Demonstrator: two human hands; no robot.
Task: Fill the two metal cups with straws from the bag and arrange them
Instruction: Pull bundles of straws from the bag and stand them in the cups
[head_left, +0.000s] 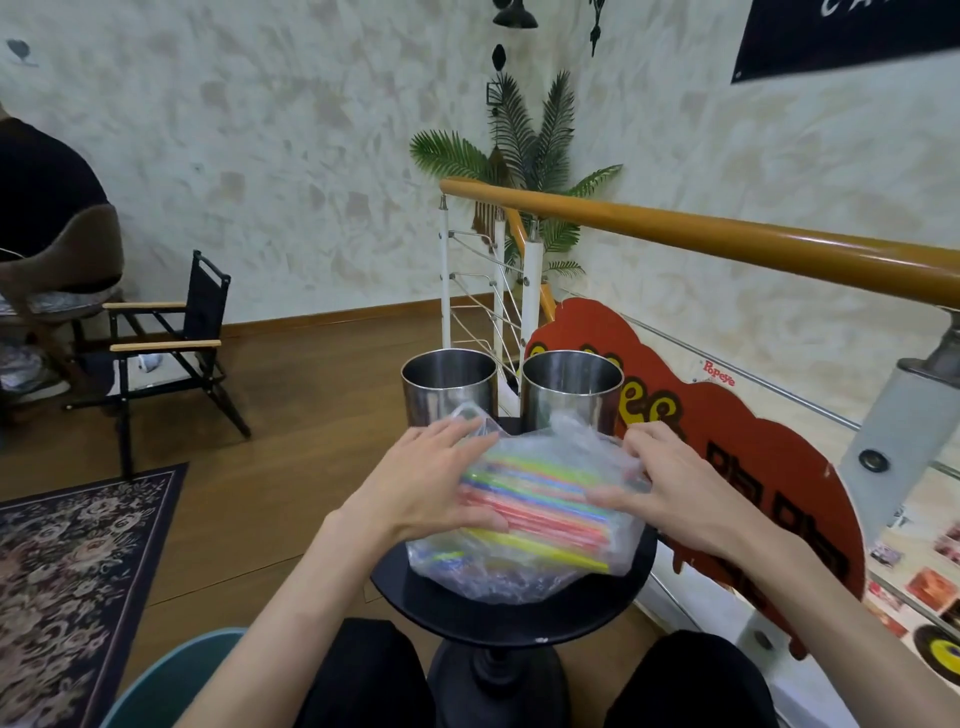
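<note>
Opening step, by the look of it: clear plastic bag (524, 519) of colored straws (540, 506) lying mid-table, reaching the round black table's (519, 621) near edge. Left hand (431, 483) and right hand (675, 488) flat on its two ends, fingers straight and slightly spread, clamped on nothing. Two metal cups, left cup (449, 387) and right cup (571, 392), side by side at the far edge, seemingly empty. One bag; straws too many to count. Next, probably: finding the bag's mouth, drawing out a bundle.
</note>
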